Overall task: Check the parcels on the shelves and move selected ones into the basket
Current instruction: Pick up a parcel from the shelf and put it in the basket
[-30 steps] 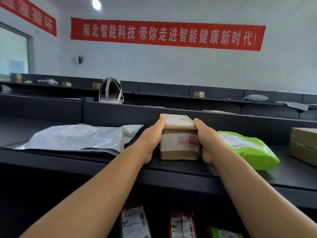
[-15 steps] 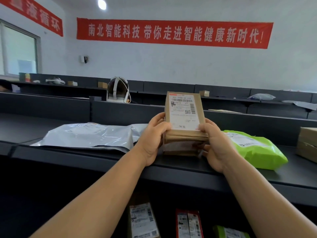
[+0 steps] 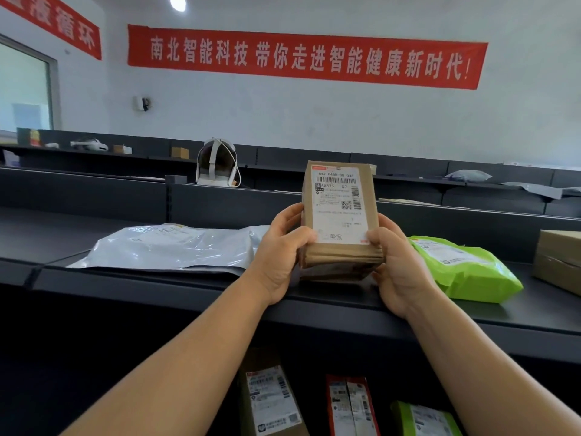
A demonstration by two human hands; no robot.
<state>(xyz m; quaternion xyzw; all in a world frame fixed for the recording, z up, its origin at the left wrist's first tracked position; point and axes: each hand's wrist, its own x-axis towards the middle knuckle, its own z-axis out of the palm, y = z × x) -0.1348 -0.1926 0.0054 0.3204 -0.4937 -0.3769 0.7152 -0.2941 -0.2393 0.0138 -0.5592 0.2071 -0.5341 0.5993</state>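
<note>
Matt cardboard box (image 3: 339, 215), glossy plastic mailer (image 3: 169, 245), matt shelf (image 3: 314, 306).

White walls (image 3: 314, 121) carry 2 red banners (image 3: 301, 56); dark shelving (image 3: 94, 196), a window (image 3: 22, 89) at left.

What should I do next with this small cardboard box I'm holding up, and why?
Probably hold it steady and read the shipping label. Both hands, left and right, grip the cardboard box tilted up off the shelf, label facing you. No basket is in view, so decide first whether it is one to move.
</note>
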